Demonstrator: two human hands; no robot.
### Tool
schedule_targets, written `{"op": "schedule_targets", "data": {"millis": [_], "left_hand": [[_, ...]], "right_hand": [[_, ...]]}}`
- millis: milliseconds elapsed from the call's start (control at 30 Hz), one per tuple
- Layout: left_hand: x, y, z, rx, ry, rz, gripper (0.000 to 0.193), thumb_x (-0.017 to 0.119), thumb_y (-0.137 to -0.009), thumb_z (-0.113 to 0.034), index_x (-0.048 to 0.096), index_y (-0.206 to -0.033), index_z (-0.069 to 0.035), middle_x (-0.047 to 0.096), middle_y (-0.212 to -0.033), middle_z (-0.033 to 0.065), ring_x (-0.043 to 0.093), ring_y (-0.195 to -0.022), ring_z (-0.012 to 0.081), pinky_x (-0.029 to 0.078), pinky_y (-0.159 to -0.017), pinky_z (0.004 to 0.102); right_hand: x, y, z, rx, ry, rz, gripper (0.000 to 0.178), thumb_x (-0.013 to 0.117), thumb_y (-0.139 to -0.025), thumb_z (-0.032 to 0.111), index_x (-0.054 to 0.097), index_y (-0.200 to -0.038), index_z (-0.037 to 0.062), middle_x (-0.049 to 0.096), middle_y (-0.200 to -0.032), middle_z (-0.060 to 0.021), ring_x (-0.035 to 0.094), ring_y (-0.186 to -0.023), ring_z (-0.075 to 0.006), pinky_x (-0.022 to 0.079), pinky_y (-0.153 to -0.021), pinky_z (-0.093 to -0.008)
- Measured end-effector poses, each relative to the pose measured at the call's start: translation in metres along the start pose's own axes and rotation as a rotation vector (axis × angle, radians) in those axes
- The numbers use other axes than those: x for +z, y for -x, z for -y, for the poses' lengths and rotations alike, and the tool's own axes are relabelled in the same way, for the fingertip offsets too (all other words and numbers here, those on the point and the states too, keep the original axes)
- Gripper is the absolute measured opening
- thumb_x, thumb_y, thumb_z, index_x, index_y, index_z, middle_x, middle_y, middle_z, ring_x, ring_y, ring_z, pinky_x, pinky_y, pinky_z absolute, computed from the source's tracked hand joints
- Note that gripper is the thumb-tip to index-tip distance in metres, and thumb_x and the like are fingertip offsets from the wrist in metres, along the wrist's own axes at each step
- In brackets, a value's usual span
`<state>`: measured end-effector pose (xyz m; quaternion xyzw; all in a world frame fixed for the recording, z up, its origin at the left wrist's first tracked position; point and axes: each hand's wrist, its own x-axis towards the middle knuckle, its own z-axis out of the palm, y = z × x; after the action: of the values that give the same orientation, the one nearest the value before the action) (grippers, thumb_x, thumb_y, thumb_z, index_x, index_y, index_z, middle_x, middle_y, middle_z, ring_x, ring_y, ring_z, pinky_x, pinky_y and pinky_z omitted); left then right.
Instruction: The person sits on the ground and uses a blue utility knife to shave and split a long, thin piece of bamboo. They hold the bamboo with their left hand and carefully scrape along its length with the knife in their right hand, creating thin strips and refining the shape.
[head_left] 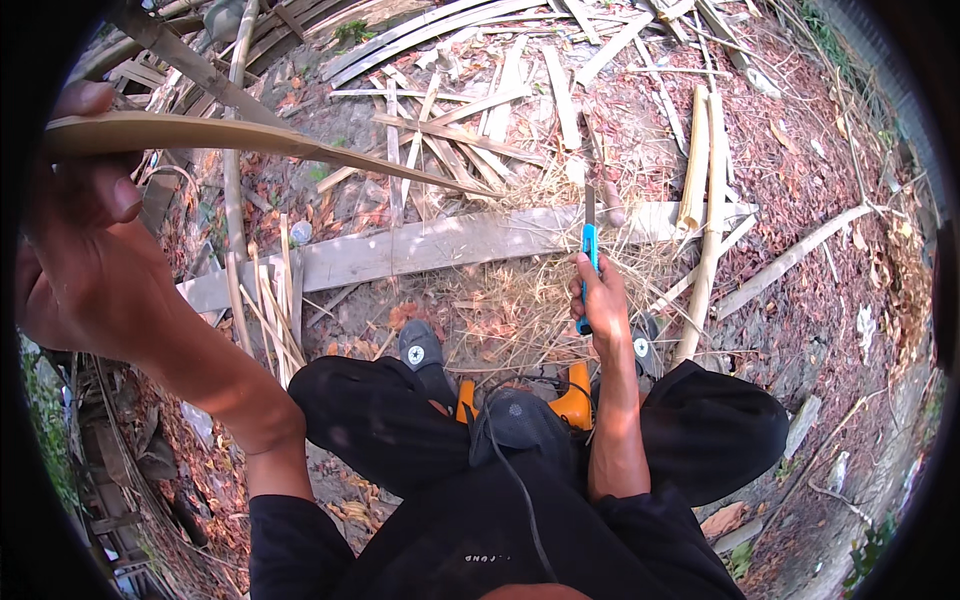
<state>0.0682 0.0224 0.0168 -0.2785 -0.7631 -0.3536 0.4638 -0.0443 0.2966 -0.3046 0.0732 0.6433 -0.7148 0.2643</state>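
Head view: left hand (85, 270) grips a bamboo strip (250, 140), raised above the plank (420, 245). Right hand (600, 300) grips a blue-handled knife (589, 250) over the plank.

The long tapered pale bamboo strip (250, 140) has its thick end cut off by the dark fisheye rim at left. The left hand (80, 260) is close to the lens and blurred. The blue-handled knife (589, 250) has its grip partly hidden within the right hand (600, 300). The orange plastic stool (572, 398) is mostly covered by the legs.
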Motion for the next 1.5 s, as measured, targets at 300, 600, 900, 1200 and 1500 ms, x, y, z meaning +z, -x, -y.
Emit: {"op": "schedule_targets", "data": {"millis": [300,600,900,1200,1500], "left_hand": [[0.046,0.034,0.0,-0.059,-0.041,-0.03,0.02,0.048,-0.098,-0.016,0.049,-0.113,-0.003,0.059,-0.098,0.0306,0.055,-0.05,0.0165,0.046,-0.046,0.0221],[0.032,0.058,-0.021,-0.001,-0.209,-0.097,0.018,0.058,-0.092,-0.012,0.058,-0.107,-0.003,0.052,-0.092,0.0215,0.05,-0.052,0.0131,0.042,-0.035,0.0173],[0.043,0.069,-0.02,-0.071,-0.135,-0.089,0.024,0.07,-0.076,0.007,0.06,-0.097,0.002,0.054,-0.092,0.018,0.059,-0.059,0.0147,0.053,-0.048,0.0211],[0.053,0.068,-0.016,-0.105,-0.042,-0.067,0.022,0.069,-0.076,0.011,0.06,-0.094,0.003,0.057,-0.089,0.017,0.058,-0.061,0.0126,0.047,-0.047,0.0211],[0.049,0.074,-0.01,-0.127,-0.009,-0.136,0.009,0.059,-0.087,0.003,0.06,-0.095,0.006,0.055,-0.092,0.019,0.062,-0.061,0.018,0.053,-0.051,0.023]], "right_hand": [[0.023,0.045,0.042,-0.19,0.03,0.073,0.027,0.043,-0.1,0.03,0.052,-0.104,0.0045,0.043,-0.063,0.0008,0.04,-0.046,-0.0064,0.034,-0.042,-0.0233],[0.122,0.161,0.118,-0.848,0.217,0.326,0.016,0.055,-0.091,0.008,0.05,-0.102,-0.0032,0.056,-0.072,-0.0176,0.059,-0.061,-0.0369,0.046,-0.053,-0.0408],[0.127,0.146,0.086,-0.985,0.528,0.12,0.019,0.061,-0.085,0.003,0.049,-0.099,-0.003,0.053,-0.071,-0.0177,0.059,-0.058,-0.0354,0.044,-0.047,-0.042],[0.105,0.063,0.0,-0.477,0.783,-0.156,0.018,0.052,-0.093,0.011,0.048,-0.095,-0.0058,0.052,-0.058,-0.0219,0.054,-0.049,-0.0401,0.039,-0.047,-0.0491],[0.112,0.147,0.111,-0.877,0.276,0.156,0.013,0.056,-0.09,0.007,0.049,-0.094,-0.0036,0.053,-0.062,-0.0192,0.057,-0.052,-0.0364,0.041,-0.047,-0.0425]]}}
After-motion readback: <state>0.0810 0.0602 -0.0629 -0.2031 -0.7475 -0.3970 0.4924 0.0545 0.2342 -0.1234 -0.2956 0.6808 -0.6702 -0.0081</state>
